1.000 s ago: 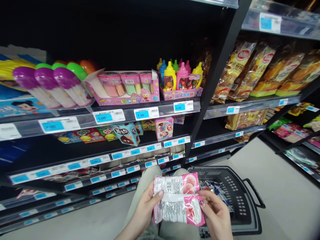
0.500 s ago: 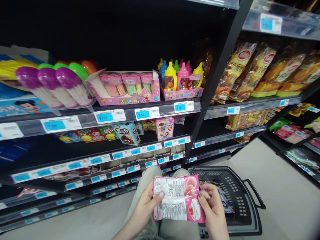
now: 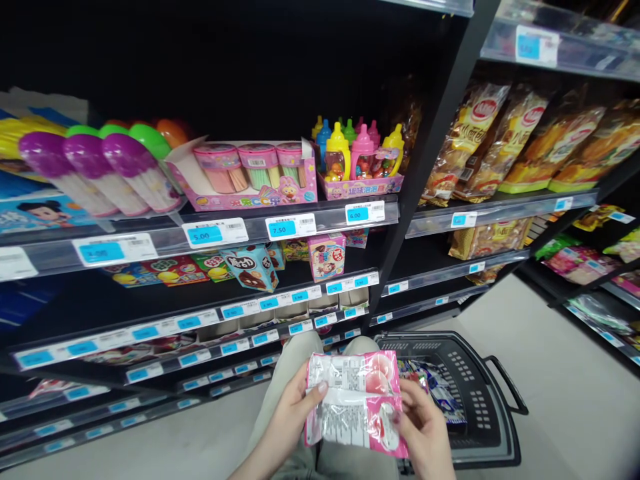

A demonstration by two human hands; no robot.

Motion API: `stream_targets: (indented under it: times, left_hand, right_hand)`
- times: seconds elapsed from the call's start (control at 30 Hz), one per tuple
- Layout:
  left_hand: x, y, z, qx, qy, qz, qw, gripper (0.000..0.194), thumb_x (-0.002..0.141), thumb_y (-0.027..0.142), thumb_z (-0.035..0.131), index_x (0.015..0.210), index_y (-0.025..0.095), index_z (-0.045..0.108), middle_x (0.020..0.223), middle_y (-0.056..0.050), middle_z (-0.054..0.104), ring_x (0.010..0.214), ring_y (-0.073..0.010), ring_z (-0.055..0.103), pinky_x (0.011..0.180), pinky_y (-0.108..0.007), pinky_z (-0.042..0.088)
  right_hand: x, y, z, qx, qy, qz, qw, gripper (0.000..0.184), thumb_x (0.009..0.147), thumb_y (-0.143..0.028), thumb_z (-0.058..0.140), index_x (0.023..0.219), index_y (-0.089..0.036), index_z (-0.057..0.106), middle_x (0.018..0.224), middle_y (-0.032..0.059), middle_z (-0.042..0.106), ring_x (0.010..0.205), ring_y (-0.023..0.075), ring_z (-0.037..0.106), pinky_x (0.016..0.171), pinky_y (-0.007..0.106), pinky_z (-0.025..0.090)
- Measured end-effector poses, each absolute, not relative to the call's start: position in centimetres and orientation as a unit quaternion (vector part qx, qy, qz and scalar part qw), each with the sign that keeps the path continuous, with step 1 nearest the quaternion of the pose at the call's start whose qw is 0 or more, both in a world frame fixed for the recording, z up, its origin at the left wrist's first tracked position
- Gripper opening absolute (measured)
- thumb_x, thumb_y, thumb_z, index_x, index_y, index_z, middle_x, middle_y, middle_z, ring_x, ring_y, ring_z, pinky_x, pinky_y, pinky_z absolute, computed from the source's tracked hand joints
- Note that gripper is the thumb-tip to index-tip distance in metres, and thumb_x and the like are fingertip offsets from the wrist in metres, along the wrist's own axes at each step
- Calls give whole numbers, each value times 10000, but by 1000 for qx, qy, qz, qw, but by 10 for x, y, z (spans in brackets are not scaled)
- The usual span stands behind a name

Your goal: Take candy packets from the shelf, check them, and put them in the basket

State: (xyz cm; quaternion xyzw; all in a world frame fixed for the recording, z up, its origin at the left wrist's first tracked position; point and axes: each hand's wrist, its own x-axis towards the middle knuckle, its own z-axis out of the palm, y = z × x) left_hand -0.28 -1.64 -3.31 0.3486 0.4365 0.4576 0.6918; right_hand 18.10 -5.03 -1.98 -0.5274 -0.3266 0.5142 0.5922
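Note:
I hold a pink and white snack packet (image 3: 355,400) in both hands, low in the view, its printed back side facing me. My left hand (image 3: 295,417) grips its left edge, thumb on top. My right hand (image 3: 423,430) pinches its right edge with fingers curled behind. Under the packet are my knees in beige trousers. A black shopping basket (image 3: 475,400) stands on the floor just to the right, with several wrapped sweets (image 3: 433,387) inside.
Black shop shelves with blue price tags fill the view: purple and green candy tubes (image 3: 95,167), a pink box of cups (image 3: 250,177), bottle-shaped sweets (image 3: 357,157), small boxes below. Bread bags (image 3: 500,140) line the right shelves. Pale floor (image 3: 565,393) runs right.
The packet stays in both hands. My right hand shifted along the packet's right edge, up then slightly down again. The view drifted a little.

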Motion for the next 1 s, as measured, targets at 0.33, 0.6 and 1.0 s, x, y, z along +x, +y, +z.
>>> stream_targets:
  times: [0.33, 0.6, 1.0]
  left_hand:
    - [-3, -17, -18, 420, 424, 415, 687, 316, 718, 336, 590, 959, 136, 634, 802, -66, 659, 749, -212, 578, 716, -301, 437]
    - [-2, -15, -21, 473, 495, 363, 632, 316, 639, 406, 635, 545, 104, 642, 405, 14, 484, 406, -79, 346, 412, -193, 267]
    - [-21, 1, -51, 471, 445, 420, 635, 277, 713, 401, 573, 763, 140, 653, 687, -32, 602, 644, -156, 497, 620, -228, 387]
  right_hand:
    - [188, -49, -26, -609, -356, 456, 543, 274, 654, -425, 634, 604, -157, 603, 520, -3, 550, 474, 121, 444, 443, 212, 343]
    - [196, -47, -25, -634, -357, 430, 535, 309, 661, -448, 612, 550, -164, 557, 480, -18, 505, 444, 109, 405, 418, 204, 320]
    - [167, -57, -25, -648, -489, 311, 494, 282, 765, -401, 498, 583, -190, 538, 493, -15, 529, 452, 118, 444, 456, 212, 335]
